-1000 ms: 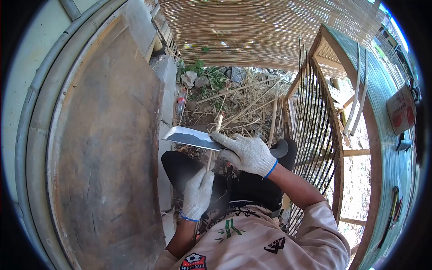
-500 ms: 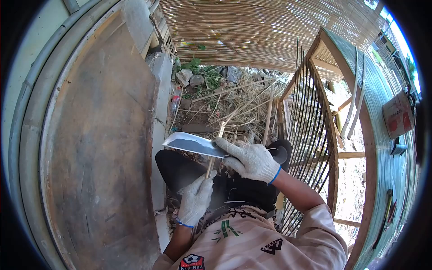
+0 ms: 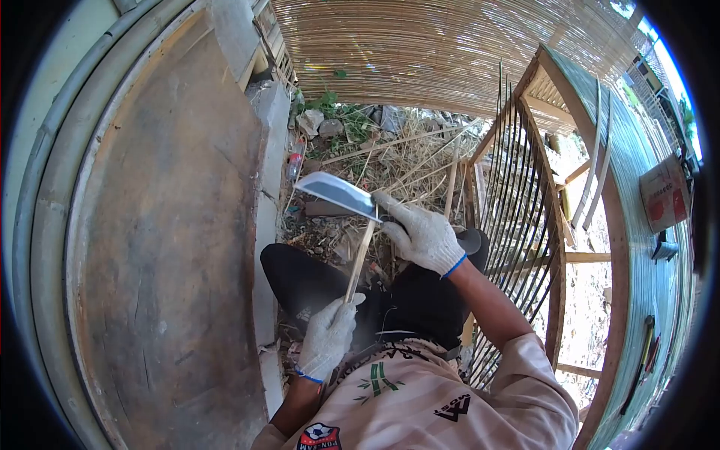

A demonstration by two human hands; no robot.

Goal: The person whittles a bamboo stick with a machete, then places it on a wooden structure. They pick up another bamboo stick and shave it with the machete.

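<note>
Bamboo is what I have in hand: a thin, pale bamboo stick (image 3: 358, 259), straight and narrow, running from my lap up and away toward the litter on the ground. My left hand (image 3: 328, 334), in a white knit glove, is closed around its lower end and holds it slanted over my black-trousered knee. My right hand (image 3: 421, 236), gloved the same way, is wrapped tight on the handle of a broad cleaver (image 3: 336, 193), whose grey blade sits right at the top end of the stick, its edge seemingly touching the tip, though I cannot tell whether it bites into the wood.

Judging from this, the shaving of this stick is partway along: its length looks clean and even, a light yellow-tan with no bark or knots that I can make out, and the blade is at the far end. Whether more passes are needed I cannot tell from its surface. Dry strips and shavings (image 3: 405, 154) lie scattered on the ground beyond my knees. A bamboo-slat frame (image 3: 525, 202) stands just to my right, and a large round wooden board (image 3: 165, 225) leans at my left.
</note>
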